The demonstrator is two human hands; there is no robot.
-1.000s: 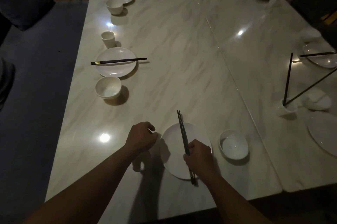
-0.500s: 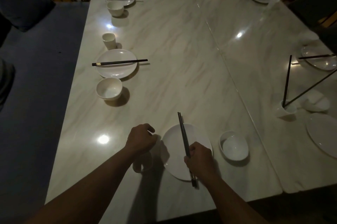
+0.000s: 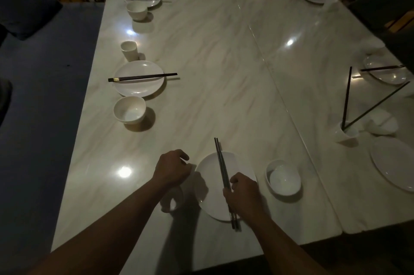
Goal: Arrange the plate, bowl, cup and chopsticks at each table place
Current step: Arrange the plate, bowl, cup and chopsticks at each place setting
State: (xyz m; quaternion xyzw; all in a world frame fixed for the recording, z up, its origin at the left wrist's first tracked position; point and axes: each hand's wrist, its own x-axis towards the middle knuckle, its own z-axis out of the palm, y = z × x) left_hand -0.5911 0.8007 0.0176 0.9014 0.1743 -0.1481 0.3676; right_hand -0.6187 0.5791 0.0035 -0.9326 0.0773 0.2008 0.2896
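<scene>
A white plate (image 3: 209, 183) lies at the near table edge with a pair of dark chopsticks (image 3: 220, 162) laid across it, tips pointing away from me. My right hand (image 3: 243, 189) is closed on the near half of the chopsticks. My left hand (image 3: 171, 168) hovers curled just left of the plate, above a white cup (image 3: 172, 200) that its wrist partly hides; whether it touches the cup I cannot tell. A white bowl (image 3: 283, 177) stands right of the plate.
On the marble table (image 3: 224, 73), a set place at left has a cup (image 3: 130, 50), plate (image 3: 139, 86), chopsticks (image 3: 143, 77) and bowl (image 3: 129, 109). At right, a cup (image 3: 346, 132) holds two upright chopsticks beside a plate (image 3: 394, 162). More places lie farther back.
Almost nothing differs; both hands stay by the near plate, and the view has shifted very slightly.
</scene>
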